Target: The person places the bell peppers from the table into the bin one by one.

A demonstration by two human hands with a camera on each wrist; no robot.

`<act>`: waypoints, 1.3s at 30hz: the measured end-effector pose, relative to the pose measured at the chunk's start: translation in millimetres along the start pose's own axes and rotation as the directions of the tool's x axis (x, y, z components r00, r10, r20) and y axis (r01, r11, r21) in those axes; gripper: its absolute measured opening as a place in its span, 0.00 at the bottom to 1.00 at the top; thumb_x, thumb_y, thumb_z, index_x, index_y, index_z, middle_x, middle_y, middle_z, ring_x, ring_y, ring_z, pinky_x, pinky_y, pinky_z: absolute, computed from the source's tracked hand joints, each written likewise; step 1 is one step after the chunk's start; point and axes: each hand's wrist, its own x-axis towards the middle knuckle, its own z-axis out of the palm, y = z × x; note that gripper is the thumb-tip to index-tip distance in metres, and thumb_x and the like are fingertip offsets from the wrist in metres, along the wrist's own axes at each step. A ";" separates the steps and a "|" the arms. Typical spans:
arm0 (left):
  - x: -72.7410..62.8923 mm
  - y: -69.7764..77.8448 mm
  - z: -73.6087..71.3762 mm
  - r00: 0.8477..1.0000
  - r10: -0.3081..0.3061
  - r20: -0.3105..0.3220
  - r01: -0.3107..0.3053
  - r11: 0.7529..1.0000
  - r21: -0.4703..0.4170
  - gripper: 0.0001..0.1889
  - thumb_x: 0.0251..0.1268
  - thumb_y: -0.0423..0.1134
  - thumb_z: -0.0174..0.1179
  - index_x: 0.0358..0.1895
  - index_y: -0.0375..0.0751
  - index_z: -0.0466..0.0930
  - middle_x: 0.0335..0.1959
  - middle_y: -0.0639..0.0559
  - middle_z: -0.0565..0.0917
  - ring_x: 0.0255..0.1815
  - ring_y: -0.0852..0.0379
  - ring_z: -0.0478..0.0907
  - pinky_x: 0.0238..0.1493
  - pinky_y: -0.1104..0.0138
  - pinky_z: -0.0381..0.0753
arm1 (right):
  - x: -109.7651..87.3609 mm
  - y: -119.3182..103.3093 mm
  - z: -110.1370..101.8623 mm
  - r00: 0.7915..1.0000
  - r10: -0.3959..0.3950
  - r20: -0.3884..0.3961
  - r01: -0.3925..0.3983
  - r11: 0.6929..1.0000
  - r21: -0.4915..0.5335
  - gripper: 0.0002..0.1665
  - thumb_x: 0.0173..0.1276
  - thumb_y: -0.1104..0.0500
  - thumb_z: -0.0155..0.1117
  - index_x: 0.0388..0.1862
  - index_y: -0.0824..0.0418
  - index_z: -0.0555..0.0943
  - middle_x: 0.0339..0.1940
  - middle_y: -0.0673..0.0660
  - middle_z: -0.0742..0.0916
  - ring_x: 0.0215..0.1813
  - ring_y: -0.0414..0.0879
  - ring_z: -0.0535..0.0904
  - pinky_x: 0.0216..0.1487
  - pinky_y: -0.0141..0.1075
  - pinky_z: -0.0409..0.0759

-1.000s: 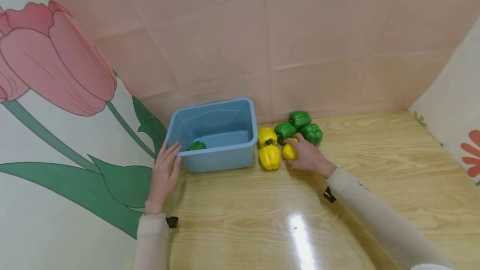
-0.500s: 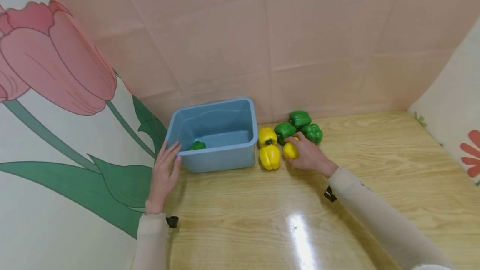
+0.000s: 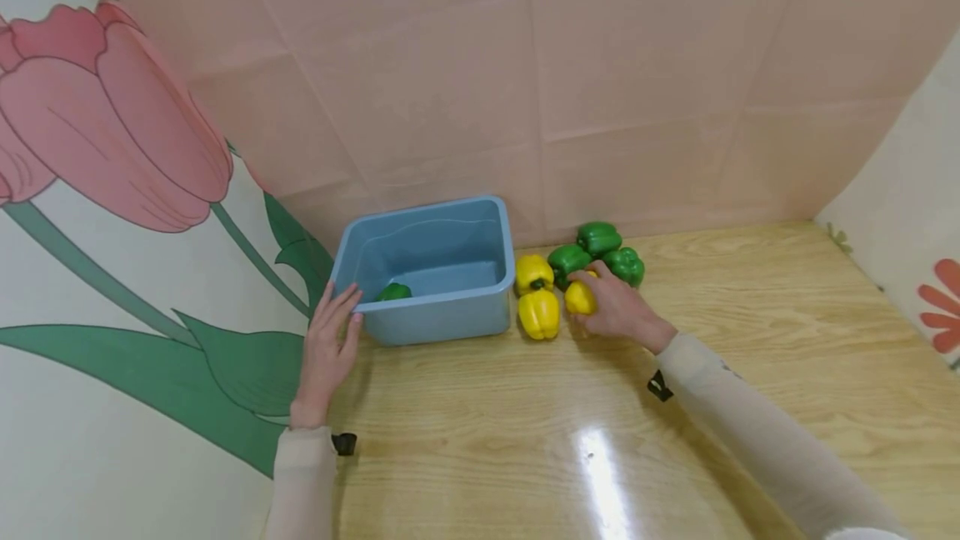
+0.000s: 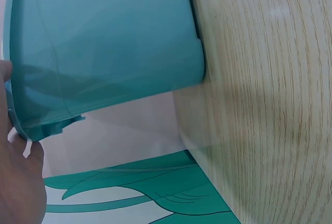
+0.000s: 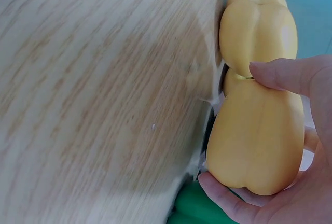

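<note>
Passable nearward of right hand, over table. Blocked leftward by two yellow peppers, bin; beyond, by green peppers.

Your left hand rests on the rim at the near left corner of the plastic bin, which extends ahead and to the right of it. Inside, just right of those fingertips, lies a lone bell pepper. Your right hand holds another bell pepper. Left of that hand, beside the bin, sit a farther bell pepper and a nearer bell pepper; just beyond it clusters a trio of bell peppers. The table lies beneath both your hands, the tulip mural left of your left, the backdrop beyond both.
</note>
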 end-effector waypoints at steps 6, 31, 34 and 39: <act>-0.4 -1.0 0.1 1.000 -0.015 0.014 0.015 1.000 0.008 0.20 0.80 0.32 0.59 0.71 0.37 0.80 0.74 0.41 0.80 0.84 0.30 0.61 0.85 0.40 0.59 | 0.0 -0.7 -1.8 1.000 -0.010 -0.014 0.010 1.000 -0.004 0.43 0.61 0.52 0.82 0.73 0.62 0.78 0.66 0.70 0.75 0.48 0.58 0.80 0.42 0.53 0.88; 0.1 1.1 -1.2 0.999 -0.028 0.023 0.028 1.000 0.008 0.20 0.80 0.31 0.60 0.70 0.35 0.81 0.74 0.41 0.79 0.84 0.31 0.60 0.84 0.36 0.60 | -0.5 -15.0 -19.0 0.999 -0.017 -0.040 0.017 1.000 0.012 0.45 0.61 0.53 0.82 0.75 0.62 0.76 0.67 0.69 0.74 0.47 0.58 0.81 0.38 0.51 0.88; -0.1 0.7 -1.2 1.000 -0.018 0.011 0.018 1.000 0.000 0.20 0.78 0.30 0.61 0.70 0.35 0.81 0.73 0.40 0.80 0.84 0.30 0.61 0.83 0.36 0.60 | 0.0 -17.5 -20.6 0.999 -0.028 -0.041 0.029 0.999 0.015 0.45 0.61 0.54 0.81 0.75 0.63 0.75 0.67 0.69 0.74 0.46 0.57 0.81 0.36 0.49 0.87; -0.6 -0.3 -1.2 1.000 -0.015 0.007 0.015 1.000 -0.005 0.21 0.78 0.30 0.61 0.70 0.37 0.81 0.73 0.39 0.80 0.83 0.29 0.61 0.83 0.36 0.60 | 2.2 -20.5 -24.0 0.999 -0.038 -0.039 0.039 0.999 0.013 0.45 0.62 0.53 0.81 0.76 0.63 0.75 0.68 0.69 0.74 0.45 0.56 0.81 0.35 0.46 0.87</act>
